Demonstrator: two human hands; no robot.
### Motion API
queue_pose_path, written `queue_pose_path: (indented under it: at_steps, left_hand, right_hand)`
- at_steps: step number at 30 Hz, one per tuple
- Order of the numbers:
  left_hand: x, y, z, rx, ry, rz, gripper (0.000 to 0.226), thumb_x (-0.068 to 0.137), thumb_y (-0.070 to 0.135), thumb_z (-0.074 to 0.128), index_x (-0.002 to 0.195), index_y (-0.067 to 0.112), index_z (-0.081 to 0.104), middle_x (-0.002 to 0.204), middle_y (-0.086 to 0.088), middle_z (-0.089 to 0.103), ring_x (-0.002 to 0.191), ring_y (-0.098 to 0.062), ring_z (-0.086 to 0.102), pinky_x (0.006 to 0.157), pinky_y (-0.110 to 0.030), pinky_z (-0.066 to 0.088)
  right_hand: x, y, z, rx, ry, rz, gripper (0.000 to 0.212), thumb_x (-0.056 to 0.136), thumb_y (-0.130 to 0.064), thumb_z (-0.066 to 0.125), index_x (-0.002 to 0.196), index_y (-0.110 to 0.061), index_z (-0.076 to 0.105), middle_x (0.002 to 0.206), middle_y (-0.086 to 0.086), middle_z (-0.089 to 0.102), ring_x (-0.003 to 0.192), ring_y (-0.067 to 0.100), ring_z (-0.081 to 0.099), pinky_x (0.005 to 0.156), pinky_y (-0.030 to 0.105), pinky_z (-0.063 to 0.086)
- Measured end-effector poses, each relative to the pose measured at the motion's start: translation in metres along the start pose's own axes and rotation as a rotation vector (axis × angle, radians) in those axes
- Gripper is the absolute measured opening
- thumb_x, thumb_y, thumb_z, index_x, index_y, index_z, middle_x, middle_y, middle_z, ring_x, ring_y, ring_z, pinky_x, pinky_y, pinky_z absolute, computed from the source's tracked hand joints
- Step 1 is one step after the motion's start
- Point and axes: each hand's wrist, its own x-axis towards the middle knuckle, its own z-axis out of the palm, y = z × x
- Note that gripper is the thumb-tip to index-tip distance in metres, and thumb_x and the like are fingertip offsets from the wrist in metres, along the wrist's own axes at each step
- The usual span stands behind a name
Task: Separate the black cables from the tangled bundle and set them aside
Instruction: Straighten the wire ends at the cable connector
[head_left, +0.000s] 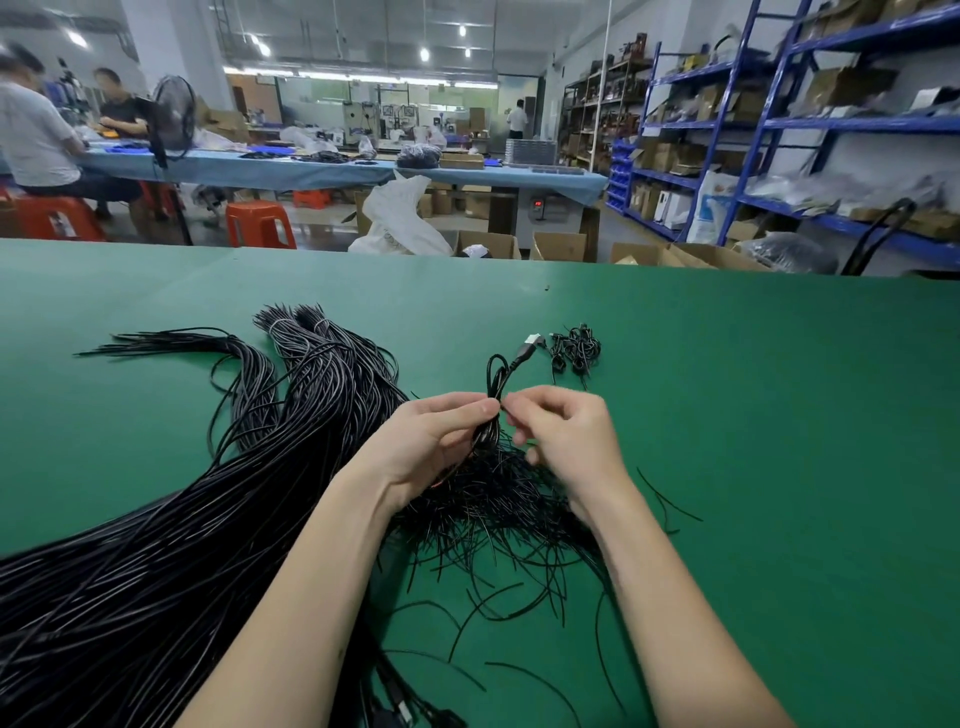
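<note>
I see the left hand (434, 439) gripping a looped thin black cable (497, 382); the right hand (563, 436) pinches it above the tangled black bundle (498, 499).

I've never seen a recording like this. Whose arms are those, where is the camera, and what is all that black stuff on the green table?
There is no machine here: the arms belong to a person, and the one picture comes from a wide-angle camera worn on their head, looking forward and down. They work at a green table in a workshop with blue shelving behind. The left hand and right hand both pinch a looped black cable whose USB plug sticks up. Under the hands lies a tangle of thin black strands. To the left runs a big bundle of long black cables, some tied near their far ends. Beyond the hands sits a small pile of coiled cables.
</note>
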Motion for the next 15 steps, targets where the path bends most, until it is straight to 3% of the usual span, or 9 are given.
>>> queue_pose_path:
  at_steps: [2, 4, 5, 7, 10, 12, 15]
  left_hand:
    - [0.000, 0.000, 0.000, 0.026, 0.006, 0.054, 0.023, 0.063, 0.022, 0.084, 0.085, 0.015, 0.081, 0.093, -0.005, 0.076, 0.077, -0.008, 0.068, 0.074, -0.018, 0.053]
    - [0.000, 0.000, -0.001, 0.056, 0.014, 0.059, 0.021, 0.064, 0.022, 0.083, 0.083, 0.016, 0.082, 0.093, -0.004, 0.076, 0.074, -0.006, 0.067, 0.073, -0.018, 0.051]
    - [0.000, -0.001, -0.001, 0.051, 0.020, 0.042, 0.020, 0.064, 0.022, 0.083, 0.083, 0.016, 0.082, 0.091, -0.003, 0.076, 0.072, -0.005, 0.066, 0.074, -0.019, 0.050]
    - [0.001, -0.001, -0.002, 0.011, 0.037, -0.012, 0.022, 0.064, 0.023, 0.083, 0.085, 0.016, 0.083, 0.091, -0.001, 0.075, 0.076, -0.008, 0.063, 0.074, -0.019, 0.050]
    - [0.000, 0.001, -0.001, -0.023, 0.048, -0.095, 0.014, 0.066, 0.026, 0.079, 0.078, 0.020, 0.083, 0.086, 0.003, 0.076, 0.075, -0.004, 0.069, 0.064, -0.015, 0.053]
    - [-0.001, 0.001, 0.000, -0.057, 0.066, -0.136, 0.013, 0.068, 0.025, 0.078, 0.080, 0.019, 0.080, 0.082, 0.005, 0.077, 0.069, 0.000, 0.070, 0.059, -0.013, 0.053]
    - [-0.002, 0.001, 0.001, -0.130, 0.102, -0.171, 0.028, 0.063, 0.022, 0.082, 0.089, 0.016, 0.075, 0.082, 0.002, 0.077, 0.067, -0.002, 0.070, 0.055, -0.015, 0.054]
  right_hand:
    - [-0.001, -0.003, 0.001, 0.576, -0.138, 0.475, 0.020, 0.090, -0.006, 0.069, 0.071, -0.007, 0.073, 0.065, 0.003, 0.064, 0.048, 0.006, 0.054, 0.038, 0.014, 0.038]
    - [0.000, -0.001, -0.002, 0.706, -0.183, 0.585, 0.021, 0.091, -0.006, 0.070, 0.070, -0.007, 0.073, 0.067, 0.003, 0.065, 0.049, 0.005, 0.055, 0.036, 0.012, 0.038]
    - [0.000, 0.001, -0.002, 0.581, -0.184, 0.496, 0.016, 0.092, -0.009, 0.071, 0.076, -0.008, 0.074, 0.070, 0.002, 0.068, 0.051, 0.005, 0.058, 0.039, 0.013, 0.041]
    - [-0.001, 0.006, -0.002, 0.192, -0.106, 0.124, 0.001, 0.091, -0.014, 0.075, 0.090, -0.014, 0.075, 0.076, -0.001, 0.075, 0.057, 0.007, 0.065, 0.047, 0.017, 0.049]
    - [0.002, 0.011, -0.007, -0.226, -0.049, -0.372, 0.010, 0.088, -0.020, 0.079, 0.093, -0.028, 0.080, 0.080, -0.017, 0.076, 0.065, 0.007, 0.070, 0.055, 0.016, 0.052]
    - [0.002, 0.014, -0.011, -0.379, -0.021, -0.520, 0.010, 0.087, -0.024, 0.080, 0.093, -0.031, 0.082, 0.083, -0.023, 0.075, 0.071, 0.004, 0.069, 0.060, 0.008, 0.045]
    - [0.002, 0.018, -0.011, -0.448, 0.036, -0.620, 0.009, 0.089, -0.025, 0.079, 0.097, -0.027, 0.082, 0.091, -0.020, 0.075, 0.077, 0.004, 0.068, 0.065, 0.009, 0.046]
